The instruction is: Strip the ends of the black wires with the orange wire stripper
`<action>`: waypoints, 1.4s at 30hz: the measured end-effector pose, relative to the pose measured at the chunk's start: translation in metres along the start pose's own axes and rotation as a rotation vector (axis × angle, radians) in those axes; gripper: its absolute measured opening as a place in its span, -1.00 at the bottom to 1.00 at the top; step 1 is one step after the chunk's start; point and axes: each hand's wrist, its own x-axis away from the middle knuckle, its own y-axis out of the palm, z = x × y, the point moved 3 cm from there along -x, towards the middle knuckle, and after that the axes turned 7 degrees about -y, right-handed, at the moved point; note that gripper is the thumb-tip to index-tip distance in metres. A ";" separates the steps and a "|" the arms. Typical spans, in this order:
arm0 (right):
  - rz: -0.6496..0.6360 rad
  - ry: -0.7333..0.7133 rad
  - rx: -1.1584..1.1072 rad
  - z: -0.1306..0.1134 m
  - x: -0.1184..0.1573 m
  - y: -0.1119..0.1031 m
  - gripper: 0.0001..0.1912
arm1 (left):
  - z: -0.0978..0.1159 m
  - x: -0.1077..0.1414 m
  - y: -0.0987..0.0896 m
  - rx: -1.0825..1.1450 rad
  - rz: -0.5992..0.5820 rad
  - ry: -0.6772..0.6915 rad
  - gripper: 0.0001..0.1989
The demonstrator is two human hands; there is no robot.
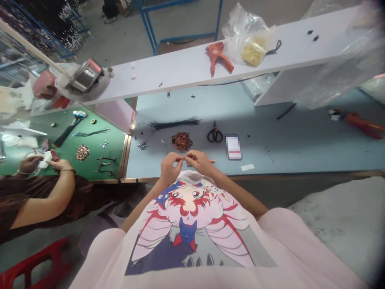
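My left hand [171, 166] and my right hand [199, 161] meet at the table's near edge, fingertips pinched together. Whatever sits between them is too small to make out. Just beyond my hands lies a pile of small copper-coloured pieces [181, 141]. Behind that pile a bundle of thin black wires [174, 124] stretches sideways. To the left of the pile is a little heap of silvery metal parts [142, 145]. Black-handled scissors [215, 134] lie to the right, beside a phone [234, 147]. A reddish tool, partly hidden, lies under my right hand.
A white shelf [174, 78] runs across the back, carrying orange-red pliers [219, 58] and a plastic bag with yellow pieces [252, 50]. Red-handled pliers [362, 124] lie far right. At the green table [99, 160] on the left, a co-worker's hands [61, 165] hold something white and red.
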 end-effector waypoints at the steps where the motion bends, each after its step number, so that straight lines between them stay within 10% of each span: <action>1: -0.010 -0.016 0.027 -0.003 0.000 -0.001 -0.78 | 0.001 0.001 0.002 -0.010 -0.010 0.025 -0.93; 10: -0.180 -0.182 0.386 -0.007 0.013 -0.033 -0.79 | -0.031 0.011 0.026 0.133 -0.326 -0.207 -0.83; 18: -0.265 -0.251 0.633 0.006 0.006 -0.039 -0.81 | -0.083 0.041 0.007 -0.049 -0.392 -0.628 -0.75; 29: -0.400 -0.303 0.730 0.009 0.000 0.007 -0.74 | -0.056 0.031 0.045 0.350 -0.498 -0.568 -0.74; 42: -0.343 -0.319 0.687 0.023 -0.004 0.006 -0.72 | -0.054 0.022 0.032 0.040 -0.415 -0.507 -0.75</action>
